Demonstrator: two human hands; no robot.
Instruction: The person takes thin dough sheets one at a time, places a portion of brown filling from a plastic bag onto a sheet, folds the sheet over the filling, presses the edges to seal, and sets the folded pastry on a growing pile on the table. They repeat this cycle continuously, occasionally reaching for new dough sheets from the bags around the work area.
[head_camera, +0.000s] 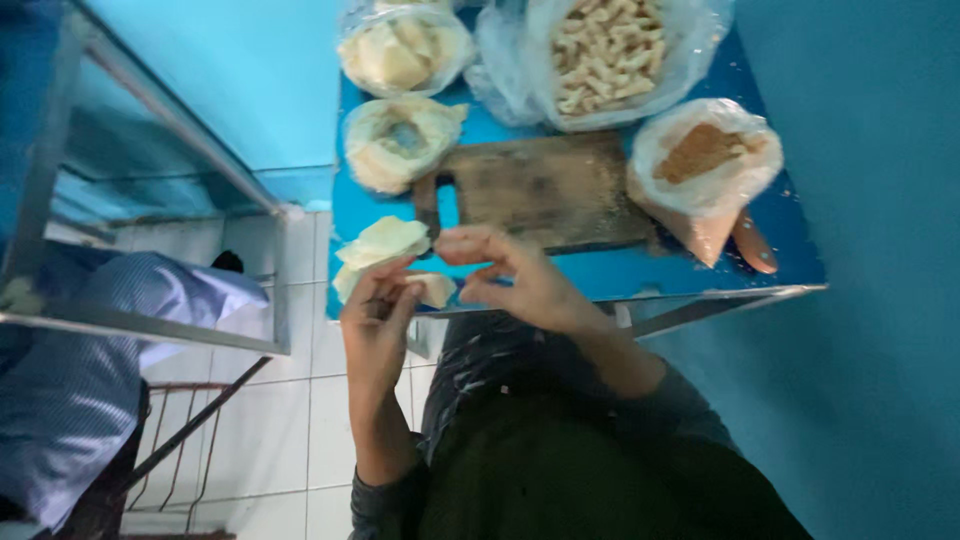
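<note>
My left hand (378, 315) and my right hand (510, 275) meet over the near edge of a blue table (790, 250). Together they pinch a small pale dough wrapper (436, 289) between thumbs and fingers. Just beyond the left hand lies a small stack of thin pale wrappers (383, 241). A worn wooden cutting board (550, 190) sits right behind my right hand.
Plastic bags stand at the table's far side: folded pale pieces (403, 52), rolled pale sticks (605, 50), brown crumbs (705, 160) and a ring of wrappers (400, 142). A glass and metal case (150, 170) and a person's striped sleeve (90, 340) are at the left.
</note>
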